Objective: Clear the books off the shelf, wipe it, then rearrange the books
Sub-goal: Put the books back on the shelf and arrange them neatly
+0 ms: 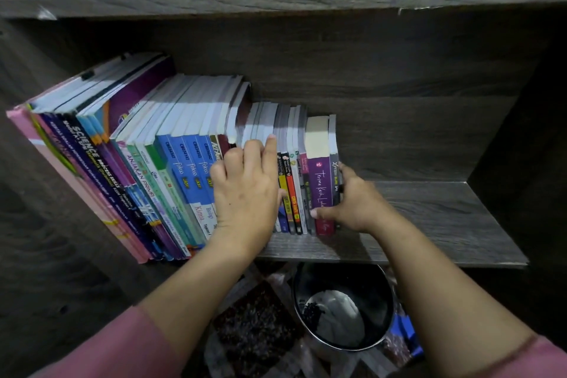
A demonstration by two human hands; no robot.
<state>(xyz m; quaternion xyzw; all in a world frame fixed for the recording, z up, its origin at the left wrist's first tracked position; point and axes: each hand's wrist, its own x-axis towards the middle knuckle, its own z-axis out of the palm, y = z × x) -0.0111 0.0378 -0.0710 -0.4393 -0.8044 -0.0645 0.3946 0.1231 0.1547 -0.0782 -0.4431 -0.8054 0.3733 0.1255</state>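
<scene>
Books [171,163] stand upright along the left and middle of the wooden shelf [429,218], well apart from its right wall. Judged step: shifting the small end batch as one block. Press inward evenly from both sides and keep the spines vertical, so no middle volume slips. Left hand [245,190]: fingers [271,144] curl over the batch's top edges. Right hand [356,202] grips the row's end, with the thumb across the purple book [319,181] and the other fingers hidden beside the last grey spine.
</scene>
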